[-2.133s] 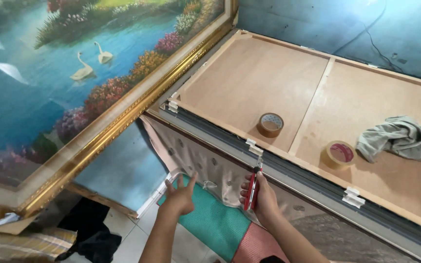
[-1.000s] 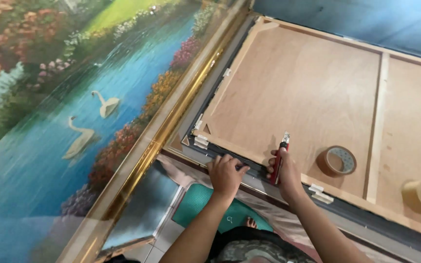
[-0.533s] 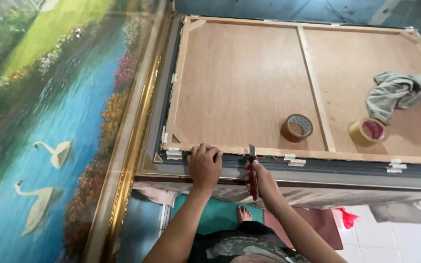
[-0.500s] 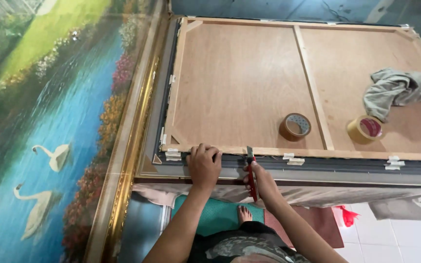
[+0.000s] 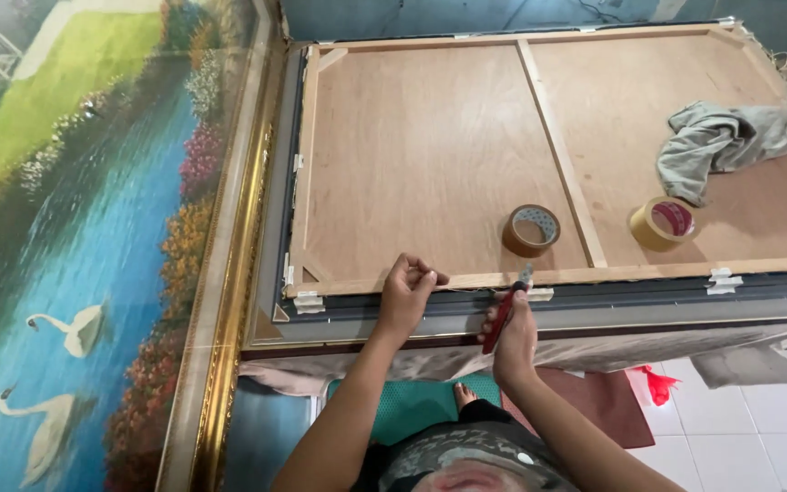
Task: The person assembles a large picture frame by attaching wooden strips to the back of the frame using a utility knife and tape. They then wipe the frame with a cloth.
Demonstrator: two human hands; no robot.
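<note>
The right hand (image 5: 514,335) grips a red cutter (image 5: 505,310), blade tip at the frame's near rail (image 5: 649,271). The left hand (image 5: 404,296), just left along that rail, pinches something too thin to tell. Beyond the rail: two tape rolls (image 5: 531,230), one cloth (image 5: 726,138).

One head-worn camera looks steeply down from above the person's own forearms, close over the near edge of a wooden panel (image 5: 430,164) lying flat. A large painting (image 5: 93,246) fills the view's left side, and floor tiles (image 5: 758,428) show at lower right.
</note>
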